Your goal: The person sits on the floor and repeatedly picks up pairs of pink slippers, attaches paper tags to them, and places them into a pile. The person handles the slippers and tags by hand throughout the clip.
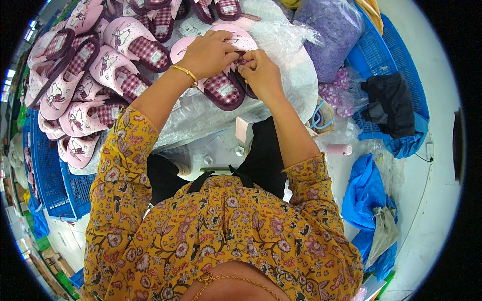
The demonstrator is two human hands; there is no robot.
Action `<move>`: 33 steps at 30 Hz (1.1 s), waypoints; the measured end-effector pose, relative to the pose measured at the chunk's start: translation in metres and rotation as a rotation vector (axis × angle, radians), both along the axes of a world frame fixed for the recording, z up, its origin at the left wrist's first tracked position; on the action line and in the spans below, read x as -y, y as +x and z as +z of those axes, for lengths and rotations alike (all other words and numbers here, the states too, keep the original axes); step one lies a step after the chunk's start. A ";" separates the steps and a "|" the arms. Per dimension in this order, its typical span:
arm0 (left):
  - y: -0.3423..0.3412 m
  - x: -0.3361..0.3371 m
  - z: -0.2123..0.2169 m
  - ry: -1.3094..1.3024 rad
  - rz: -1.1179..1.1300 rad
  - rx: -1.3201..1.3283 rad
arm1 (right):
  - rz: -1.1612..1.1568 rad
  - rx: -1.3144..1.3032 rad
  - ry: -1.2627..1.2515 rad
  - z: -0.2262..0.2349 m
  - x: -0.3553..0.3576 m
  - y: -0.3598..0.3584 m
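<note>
A pair of pale pink slippers [224,90] with dark plaid insoles and white labels lies in front of me on the plastic-covered table. My left hand [211,54] is closed over their pink uppers, its fingers bent toward the slipper openings. Beside it, my right hand [261,74] pinches at the opening of the right-hand slipper. Whatever is between those fingertips is too small or too hidden to make out. The two hands nearly meet over the pair and cover much of the uppers.
Many matching slippers [103,65] are heaped to the left. Clear plastic wrap [281,37] covers the table. At the right stand a bag of purple material [331,37] and blue crates [371,52] with a black cloth [390,103]. Another blue crate [50,165] stands lower left.
</note>
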State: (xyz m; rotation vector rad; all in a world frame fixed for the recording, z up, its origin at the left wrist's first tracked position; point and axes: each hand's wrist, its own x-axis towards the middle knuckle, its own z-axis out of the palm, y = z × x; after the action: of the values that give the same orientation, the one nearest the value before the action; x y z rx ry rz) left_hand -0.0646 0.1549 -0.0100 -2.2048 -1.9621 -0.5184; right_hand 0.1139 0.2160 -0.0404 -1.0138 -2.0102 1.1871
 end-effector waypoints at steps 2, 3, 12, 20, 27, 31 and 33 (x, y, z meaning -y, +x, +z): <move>0.006 -0.004 0.004 -0.062 0.055 0.081 | 0.014 0.024 0.050 0.002 0.001 0.002; 0.005 -0.005 0.004 -0.089 0.059 0.090 | 0.021 0.036 0.074 0.003 0.001 0.002; -0.005 -0.008 -0.010 -0.183 0.013 0.189 | 0.050 0.175 0.212 0.010 0.001 0.002; -0.009 -0.010 -0.018 -0.174 -0.017 0.264 | 0.066 0.231 0.264 0.005 -0.009 -0.003; -0.008 -0.008 -0.016 -0.169 -0.031 0.282 | 0.101 0.208 0.237 0.010 -0.010 -0.003; -0.008 -0.007 -0.015 -0.174 -0.022 0.285 | 0.118 0.216 0.219 0.009 -0.012 -0.003; -0.006 -0.007 -0.011 -0.201 -0.024 0.294 | 0.129 0.224 0.235 0.011 -0.012 -0.002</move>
State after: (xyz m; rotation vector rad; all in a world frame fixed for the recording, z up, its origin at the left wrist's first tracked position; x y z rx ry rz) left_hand -0.0710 0.1622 -0.0215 -2.3899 -2.2226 -0.7150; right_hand 0.1115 0.2285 -0.0295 -0.9443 -2.3572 0.9043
